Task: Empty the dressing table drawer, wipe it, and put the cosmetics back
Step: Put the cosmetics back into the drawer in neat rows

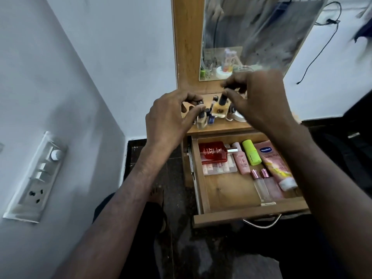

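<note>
- My left hand [171, 115] and right hand [259, 101] each pinch a small bottle on the far surface [219, 125].
- Near drawer [231, 190] looks half refilled; bottles left.

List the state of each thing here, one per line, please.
Drawer: pulled open, cosmetics inside.
Red perfume bottle: lying flat in drawer.
Vaseline tube: lying, cap closed.
Green stick: lying, capped.
Yellow bottle: upright on tabletop.
Left hand: fingers curled around small bottles.
Right hand: above yellow bottle; grip unclear.
</note>
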The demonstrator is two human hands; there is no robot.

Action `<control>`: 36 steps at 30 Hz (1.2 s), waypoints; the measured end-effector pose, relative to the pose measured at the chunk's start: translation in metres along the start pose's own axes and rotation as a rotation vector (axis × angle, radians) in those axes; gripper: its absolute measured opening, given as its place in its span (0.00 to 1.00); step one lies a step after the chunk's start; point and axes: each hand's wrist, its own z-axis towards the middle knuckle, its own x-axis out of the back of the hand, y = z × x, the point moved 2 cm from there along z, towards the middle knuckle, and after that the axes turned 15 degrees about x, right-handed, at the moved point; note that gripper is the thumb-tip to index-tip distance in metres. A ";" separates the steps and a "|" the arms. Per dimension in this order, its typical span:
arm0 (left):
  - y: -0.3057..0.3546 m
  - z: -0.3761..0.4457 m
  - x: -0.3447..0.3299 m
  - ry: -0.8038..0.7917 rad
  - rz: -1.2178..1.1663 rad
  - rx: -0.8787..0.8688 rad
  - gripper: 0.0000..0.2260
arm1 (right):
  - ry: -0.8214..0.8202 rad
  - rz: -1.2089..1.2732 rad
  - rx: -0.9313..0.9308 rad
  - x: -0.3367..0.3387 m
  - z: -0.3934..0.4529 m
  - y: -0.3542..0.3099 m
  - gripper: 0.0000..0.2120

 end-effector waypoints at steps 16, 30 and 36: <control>-0.015 -0.055 -0.036 -0.348 0.021 -0.037 0.13 | -0.130 0.136 -0.171 -0.060 -0.111 0.014 0.09; -0.023 -0.101 -0.069 -0.481 0.139 0.004 0.13 | -0.318 0.301 -0.132 -0.072 -0.157 0.018 0.06; -0.022 -0.099 -0.065 -0.647 0.301 -0.089 0.13 | -0.561 0.442 -0.081 -0.072 -0.171 0.019 0.07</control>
